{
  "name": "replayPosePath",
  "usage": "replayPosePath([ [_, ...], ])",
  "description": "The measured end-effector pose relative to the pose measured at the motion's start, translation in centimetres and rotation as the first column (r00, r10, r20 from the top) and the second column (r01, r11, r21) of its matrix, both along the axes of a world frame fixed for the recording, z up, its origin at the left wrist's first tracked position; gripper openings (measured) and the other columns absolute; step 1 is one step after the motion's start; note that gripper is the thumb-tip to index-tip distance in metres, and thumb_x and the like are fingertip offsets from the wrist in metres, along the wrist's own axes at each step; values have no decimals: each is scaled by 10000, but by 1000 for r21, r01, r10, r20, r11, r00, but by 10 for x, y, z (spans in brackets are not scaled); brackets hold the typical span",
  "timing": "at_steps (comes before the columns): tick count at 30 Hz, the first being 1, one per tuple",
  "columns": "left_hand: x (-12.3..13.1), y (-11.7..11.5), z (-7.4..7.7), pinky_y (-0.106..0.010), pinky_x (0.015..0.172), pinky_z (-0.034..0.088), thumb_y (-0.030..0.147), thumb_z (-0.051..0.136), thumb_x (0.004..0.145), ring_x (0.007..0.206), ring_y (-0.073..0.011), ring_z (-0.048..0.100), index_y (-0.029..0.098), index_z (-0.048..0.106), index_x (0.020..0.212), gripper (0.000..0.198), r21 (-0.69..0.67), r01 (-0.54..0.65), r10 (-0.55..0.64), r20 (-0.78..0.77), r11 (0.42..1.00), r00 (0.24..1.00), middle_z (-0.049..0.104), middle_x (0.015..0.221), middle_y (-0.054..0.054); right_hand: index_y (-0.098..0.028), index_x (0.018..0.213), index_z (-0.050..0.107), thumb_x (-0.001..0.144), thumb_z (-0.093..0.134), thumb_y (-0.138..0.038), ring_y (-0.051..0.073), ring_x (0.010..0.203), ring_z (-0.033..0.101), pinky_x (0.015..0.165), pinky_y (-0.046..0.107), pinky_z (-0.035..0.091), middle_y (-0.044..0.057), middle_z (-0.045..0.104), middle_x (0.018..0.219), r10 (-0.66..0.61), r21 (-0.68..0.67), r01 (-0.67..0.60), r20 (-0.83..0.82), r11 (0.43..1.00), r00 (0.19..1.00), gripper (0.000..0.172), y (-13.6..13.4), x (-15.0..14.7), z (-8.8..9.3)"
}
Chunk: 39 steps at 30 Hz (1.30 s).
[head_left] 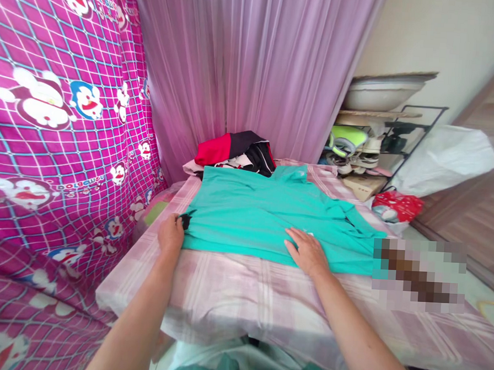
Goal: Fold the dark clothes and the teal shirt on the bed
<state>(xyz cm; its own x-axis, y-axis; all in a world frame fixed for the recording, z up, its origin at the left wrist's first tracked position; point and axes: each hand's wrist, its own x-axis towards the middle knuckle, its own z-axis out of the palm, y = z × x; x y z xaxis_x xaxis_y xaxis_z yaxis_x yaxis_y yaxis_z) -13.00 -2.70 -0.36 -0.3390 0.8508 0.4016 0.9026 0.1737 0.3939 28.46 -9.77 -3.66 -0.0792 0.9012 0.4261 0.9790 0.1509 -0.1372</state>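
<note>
Teal shirt is spread out on the desk | creases are left unsmoothed | left hand is curled at its edge, grip cannot be told | right hand is laid on it, loosely open, nothing held

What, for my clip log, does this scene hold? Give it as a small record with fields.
Left hand: at the garment's left edge, by a black patch; grip unclear
Right hand: open, palm down on the garment
Garment: turquoise, spread out, lightly wrinkled
Surface: pink-and-white plaid cloth
Behind garment: clothes pile, then purple curtain
Left side: magenta cartoon-print fabric
Right side: rack with shoes
Obscured: pixelated area
</note>
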Motion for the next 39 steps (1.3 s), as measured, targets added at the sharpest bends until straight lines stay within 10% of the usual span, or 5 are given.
replayPosePath([
  [12,-8,4,-4,-347,706,449,259,421,905,848,-260,637,186,636,1006,248,85,-81,68,152,993,986,690,886,-95,-227,1306,625,955,459,-335,246,1232,578,1095,489,386,94,628,1347,-10,-18,10,-10,1000,1000,403,1,-1,1],
  [23,-18,14,-18,-293,711,491,357,500,821,762,-181,627,226,644,903,211,354,4,-132,337,935,932,679,794,-3,-215,1327,603,950,460,-270,269,1291,523,1110,528,326,111,580,1402,-102,-104,106,48,989,994,407,-5,-18,21],
  [28,-20,20,-22,-302,755,505,392,512,813,781,-180,647,229,672,923,254,381,43,-199,382,924,903,712,834,-6,-220,1386,545,960,481,-302,277,1384,412,1154,550,239,111,489,1489,149,-123,-148,3,981,989,438,5,-96,65],
  [32,-24,20,-17,-325,803,516,425,521,807,830,-194,667,218,699,939,303,373,72,-227,391,925,892,740,883,-19,-232,1386,521,962,512,-384,254,1394,392,1152,516,273,92,441,1527,537,-146,-537,-45,831,843,450,23,-198,88],
  [39,-56,42,13,-325,810,528,416,562,770,816,-193,670,214,713,899,283,323,154,-283,406,934,869,735,828,-6,-202,1359,524,931,558,-437,270,1375,405,1156,574,262,112,511,1462,597,-296,-612,-152,733,788,489,38,-280,61],
])
